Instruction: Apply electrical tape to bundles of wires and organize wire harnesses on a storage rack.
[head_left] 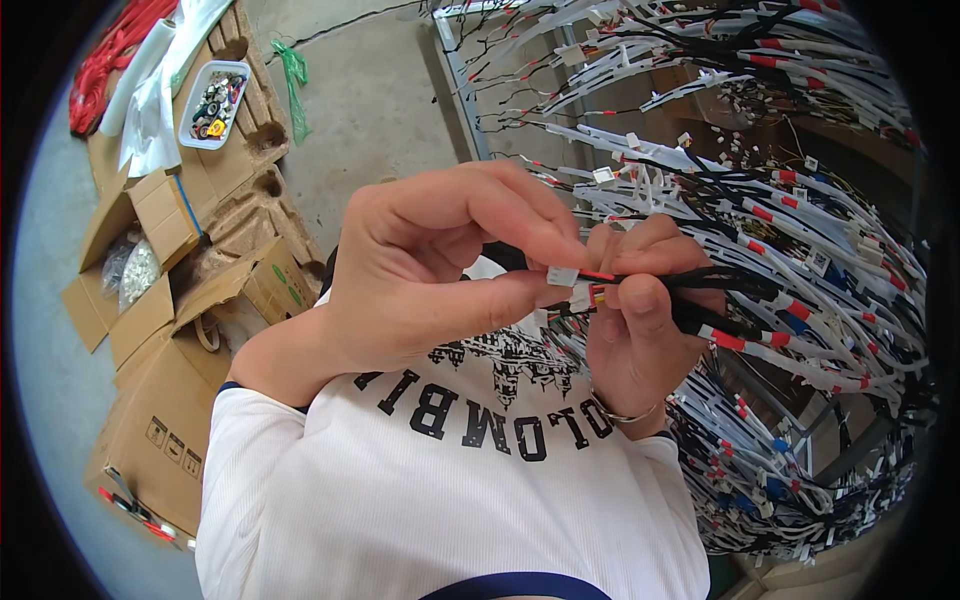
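In front of my chest, my left hand pinches a small white plug connector between thumb and fingertips. Short red and black wires run from that connector into my right hand. The fingers of my right hand are closed round a black wire bundle, which leads off to the right. Just below the first connector, by my right fingertips, is a second small connector with red and yellow wires, partly hidden by the fingers.
Many wire harnesses with white and red sleeves hang along a metal frame at the right. Left stand open cardboard boxes, a moulded pulp tray and a white tub of small parts. A green plastic bag lies on the floor.
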